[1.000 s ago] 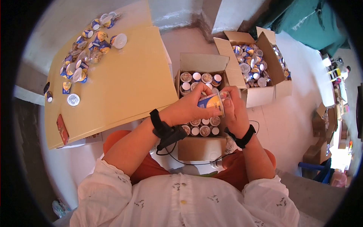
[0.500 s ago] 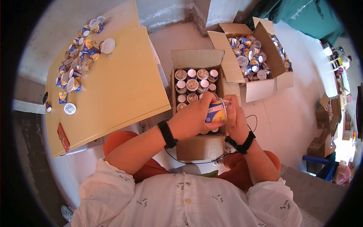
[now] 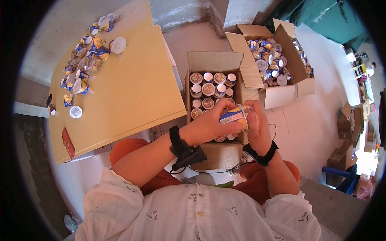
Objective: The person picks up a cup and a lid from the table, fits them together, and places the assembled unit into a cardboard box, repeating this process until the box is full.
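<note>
Between my two hands is a blue-and-yellow snack cup [image 3: 232, 117], lying on its side above an open carton [image 3: 216, 156]. My left hand [image 3: 206, 126] wraps round its printed body, thumb along the near side. The fingers of my right hand [image 3: 259, 127] close on the clear plastic end at the right. Part of that end is hidden behind the fingers. Below, the carton holds rows of upright cups, some showing clear tops with nut-like pieces, others white ends.
A yellow table [image 3: 132, 104] at the left bears a heap of loose cups [image 3: 96, 64] and a red phone-like object [image 3: 68, 143]. Another open carton [image 3: 277, 96] at the back right is full of jumbled cups. A cable [image 3: 274, 127] runs by the near carton.
The cup has turned in my hands, so its barcode label faces up more and its clear end points right. My left wrist has rolled, bringing a black device on its strap into view.
</note>
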